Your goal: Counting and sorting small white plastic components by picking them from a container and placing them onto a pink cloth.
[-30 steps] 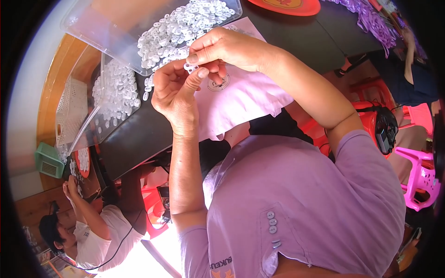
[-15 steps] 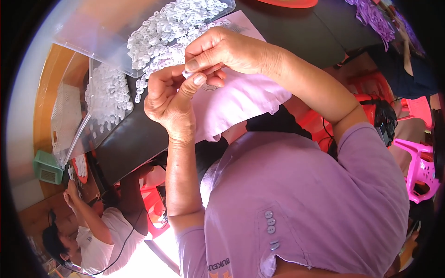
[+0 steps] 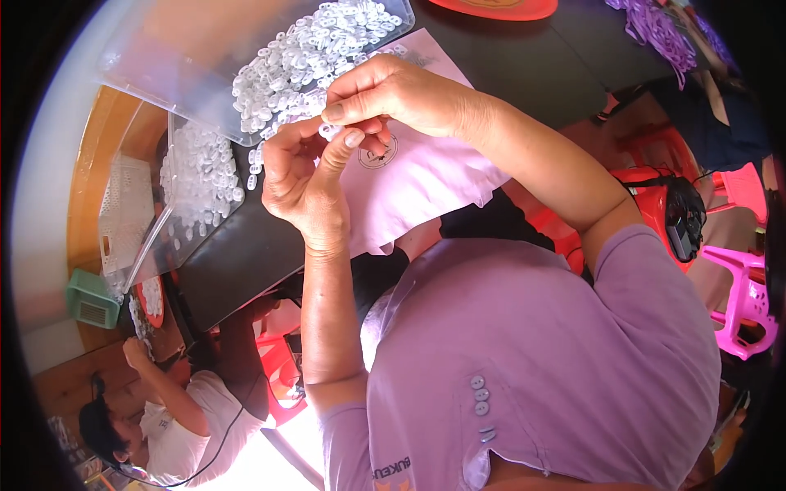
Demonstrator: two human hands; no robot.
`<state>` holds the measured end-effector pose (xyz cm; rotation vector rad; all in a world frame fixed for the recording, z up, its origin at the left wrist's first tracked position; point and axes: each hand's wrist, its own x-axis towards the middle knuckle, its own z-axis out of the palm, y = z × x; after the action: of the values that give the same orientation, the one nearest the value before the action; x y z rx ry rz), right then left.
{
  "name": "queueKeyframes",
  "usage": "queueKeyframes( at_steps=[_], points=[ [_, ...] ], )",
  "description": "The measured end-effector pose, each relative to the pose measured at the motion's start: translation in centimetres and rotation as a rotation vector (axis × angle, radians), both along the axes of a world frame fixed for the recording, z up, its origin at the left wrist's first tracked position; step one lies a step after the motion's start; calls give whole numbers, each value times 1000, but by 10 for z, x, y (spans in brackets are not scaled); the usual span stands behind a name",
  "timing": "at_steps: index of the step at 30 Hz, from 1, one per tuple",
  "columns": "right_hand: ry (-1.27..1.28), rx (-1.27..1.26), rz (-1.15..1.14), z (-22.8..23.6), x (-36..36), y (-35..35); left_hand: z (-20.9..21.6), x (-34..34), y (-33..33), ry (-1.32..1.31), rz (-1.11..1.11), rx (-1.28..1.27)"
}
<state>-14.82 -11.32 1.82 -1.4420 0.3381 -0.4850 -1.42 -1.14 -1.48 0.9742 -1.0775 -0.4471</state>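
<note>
Between my hands is a small white oval plastic piece (image 3: pixel 329 131) with a hole through it. My left hand (image 3: pixel 309 192) is closed, its thumb and fingers pinching this piece from below. My right hand (image 3: pixel 401 92) is closed too, thumb and fingertips pressed together at the piece's upper edge; its other fingers curl behind and are partly hidden. Both hands are above a pink cloth (image 3: pixel 426 168) with a round printed mark, spread at the table edge. Just beyond them lies a heap of similar white pieces (image 3: pixel 315 53) in a clear plastic bin (image 3: pixel 184 105).
Another clear container with white pieces (image 3: pixel 201 172) stands left, near a green basket (image 3: pixel 92 299). A red plate (image 3: pixel 499 8) lies on the dark table (image 3: pixel 237 254). Purple straps (image 3: pixel 655 37) hang far right. A co-worker (image 3: pixel 184 425) sits lower left. Pink stool (image 3: pixel 743 303) at right.
More of the white piece and its hole shows between my fingertips. My hands have shifted slightly, and the whole view has moved a little. The co-worker's hands have moved.
</note>
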Motion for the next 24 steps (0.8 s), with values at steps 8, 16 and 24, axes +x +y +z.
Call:
queueKeyframes(
  at_steps=[8, 16, 24],
  points=[
    [-43, -43, -375, -7, -7, -11, 91, 48, 30, -273, 516, -301],
    [-115, -36, -515, -12, -12, -17, 126, 47, 47, -714, 684, 204],
    [-143, -75, -417, -16, 17, -8, 154, -29, 104, -502, -1121, 239]
  ],
)
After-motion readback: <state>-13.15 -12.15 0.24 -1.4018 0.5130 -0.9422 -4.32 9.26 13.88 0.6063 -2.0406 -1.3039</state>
